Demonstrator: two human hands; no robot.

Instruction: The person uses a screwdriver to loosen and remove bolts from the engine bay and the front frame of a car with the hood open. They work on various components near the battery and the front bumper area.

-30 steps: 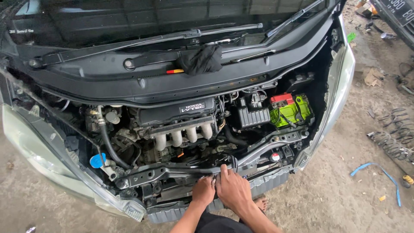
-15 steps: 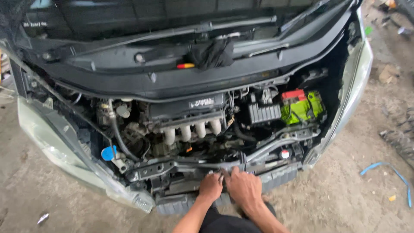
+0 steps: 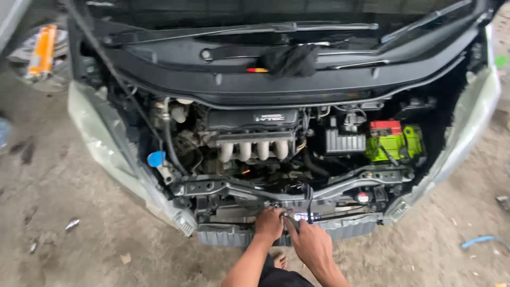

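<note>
Head cam looking down into an open engine bay, bumper off the car. Both hands are low at the front, on the metal crossbar [image 3: 324, 194] area just below the engine. Left hand [image 3: 269, 224] is curled w/ fingers bent round something small at the front panel [image 3: 340, 226], can't tell exactly what it's pinching, too small/blurry. Right hand [image 3: 313, 247] sits just beside it, touching the left, index finger stretched out fwd toward a small bright spot [image 3: 304, 217] on that panel, other fingers look loosely folded. A thin black cable [image 3: 309, 197] drops down from the crossbar right above the hands.

Rest of the bay: silver intake pipes [image 3: 254, 150] in the middle w/ a black engine cover [image 3: 255, 119] above. Green battery [image 3: 394, 144] w/ a red cap on top over on the pic's right, black box [image 3: 345, 141] next to it. Blue cap [image 3: 156, 158] on the pic's left near a black hose [image 3: 169, 139]. Black rag [image 3: 290, 59] lying up on the cowl by the wipers [image 3: 249, 29], small red/yellow tool [image 3: 257, 70] touching it. Bare foot [image 3: 280, 261] visible on the concrete floor [image 3: 79, 234] under the arms. Blue strip [image 3: 484, 242] on the ground far right.
</note>
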